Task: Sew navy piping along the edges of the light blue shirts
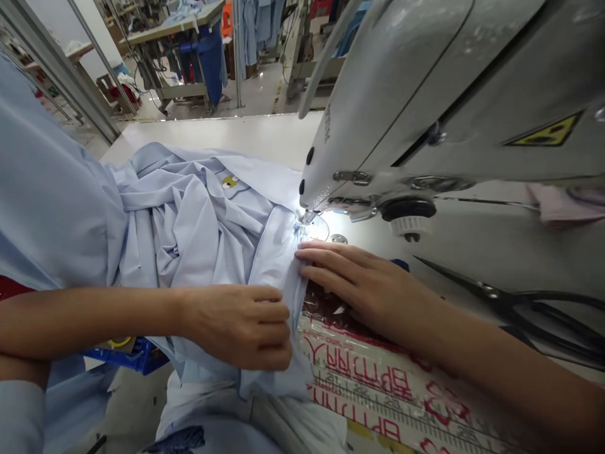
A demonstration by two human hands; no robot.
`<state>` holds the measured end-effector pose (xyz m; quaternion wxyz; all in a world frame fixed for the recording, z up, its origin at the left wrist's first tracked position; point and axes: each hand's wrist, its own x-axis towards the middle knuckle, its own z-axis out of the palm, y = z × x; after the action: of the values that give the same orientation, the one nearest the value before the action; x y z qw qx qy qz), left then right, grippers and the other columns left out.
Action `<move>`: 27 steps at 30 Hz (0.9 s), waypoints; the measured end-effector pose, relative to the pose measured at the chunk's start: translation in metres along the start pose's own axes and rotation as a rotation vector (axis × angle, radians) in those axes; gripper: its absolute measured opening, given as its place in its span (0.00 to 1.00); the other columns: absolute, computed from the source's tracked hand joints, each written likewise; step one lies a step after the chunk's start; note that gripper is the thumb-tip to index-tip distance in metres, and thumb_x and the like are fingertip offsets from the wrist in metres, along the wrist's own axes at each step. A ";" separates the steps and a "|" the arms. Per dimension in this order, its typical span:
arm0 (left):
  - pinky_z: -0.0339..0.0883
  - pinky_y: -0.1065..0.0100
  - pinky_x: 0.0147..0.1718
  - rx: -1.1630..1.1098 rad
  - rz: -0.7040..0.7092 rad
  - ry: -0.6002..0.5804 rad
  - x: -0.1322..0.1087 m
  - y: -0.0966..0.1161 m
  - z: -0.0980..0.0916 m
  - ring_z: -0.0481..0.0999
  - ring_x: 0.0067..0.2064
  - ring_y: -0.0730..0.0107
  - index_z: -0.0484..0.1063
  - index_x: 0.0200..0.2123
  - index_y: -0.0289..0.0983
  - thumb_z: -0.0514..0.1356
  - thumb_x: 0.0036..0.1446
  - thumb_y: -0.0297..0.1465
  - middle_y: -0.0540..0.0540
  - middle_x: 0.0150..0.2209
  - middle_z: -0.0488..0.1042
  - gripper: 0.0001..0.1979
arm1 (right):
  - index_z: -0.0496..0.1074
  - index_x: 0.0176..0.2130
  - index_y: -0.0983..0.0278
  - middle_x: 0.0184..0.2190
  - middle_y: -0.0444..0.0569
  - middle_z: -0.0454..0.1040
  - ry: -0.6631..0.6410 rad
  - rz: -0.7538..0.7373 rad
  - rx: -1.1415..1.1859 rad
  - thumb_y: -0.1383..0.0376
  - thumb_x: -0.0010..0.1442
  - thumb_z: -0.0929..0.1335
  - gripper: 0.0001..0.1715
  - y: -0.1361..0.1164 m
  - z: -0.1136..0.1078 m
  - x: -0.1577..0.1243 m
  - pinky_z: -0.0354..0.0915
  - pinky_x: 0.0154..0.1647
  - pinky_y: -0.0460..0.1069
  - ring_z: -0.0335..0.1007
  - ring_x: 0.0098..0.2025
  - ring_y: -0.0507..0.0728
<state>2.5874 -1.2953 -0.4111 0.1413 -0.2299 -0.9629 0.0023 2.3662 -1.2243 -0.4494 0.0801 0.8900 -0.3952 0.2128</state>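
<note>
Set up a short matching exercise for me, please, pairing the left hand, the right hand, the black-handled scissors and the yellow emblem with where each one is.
Things:
1. Left hand
2. Right hand
3. Black-handled scissors
4. Yellow emblem

Places:
A. On the pale blue garment, above its folds
B. Lying on the white table, right of the hands
C. Spread on the cloth just below the sewing machine's presser foot
D. Closed around gathered cloth at the near edge

Pairs: 1-D, 2-C, 3-B, 4-A
</note>
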 end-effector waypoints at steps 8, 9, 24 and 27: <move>0.70 0.59 0.47 -0.040 -0.148 0.066 -0.005 0.024 0.008 0.75 0.39 0.61 0.65 0.22 0.35 0.55 0.55 0.23 0.42 0.31 0.75 0.10 | 0.64 0.51 0.67 0.51 0.56 0.67 0.014 0.062 0.032 0.77 0.62 0.55 0.20 0.002 0.006 -0.008 0.63 0.54 0.59 0.56 0.58 0.59; 0.71 0.60 0.47 -0.043 -0.173 0.087 -0.006 0.025 0.008 0.75 0.40 0.61 0.64 0.21 0.35 0.55 0.55 0.23 0.41 0.31 0.75 0.10 | 0.65 0.50 0.67 0.51 0.57 0.67 0.015 0.052 0.032 0.76 0.63 0.56 0.19 0.002 0.005 -0.008 0.63 0.54 0.59 0.57 0.58 0.60; 0.74 0.63 0.47 -0.021 -0.178 0.165 -0.025 0.007 0.010 0.77 0.45 0.60 0.68 0.31 0.29 0.56 0.59 0.25 0.36 0.39 0.77 0.05 | 0.65 0.50 0.72 0.51 0.58 0.68 0.008 -0.031 0.068 0.75 0.62 0.58 0.17 -0.050 -0.003 -0.020 0.64 0.53 0.57 0.59 0.57 0.61; 0.75 0.65 0.45 -0.029 -0.218 0.251 -0.018 0.010 0.004 0.78 0.43 0.62 0.68 0.31 0.30 0.55 0.60 0.25 0.39 0.36 0.78 0.06 | 0.64 0.51 0.71 0.51 0.58 0.68 0.057 0.003 0.101 0.74 0.63 0.58 0.17 -0.050 0.000 -0.021 0.64 0.53 0.58 0.56 0.59 0.61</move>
<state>2.6061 -1.2944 -0.4203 0.2566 -0.1245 -0.9569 -0.0555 2.3899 -1.1766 -0.4577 0.0462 0.8859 -0.3829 0.2579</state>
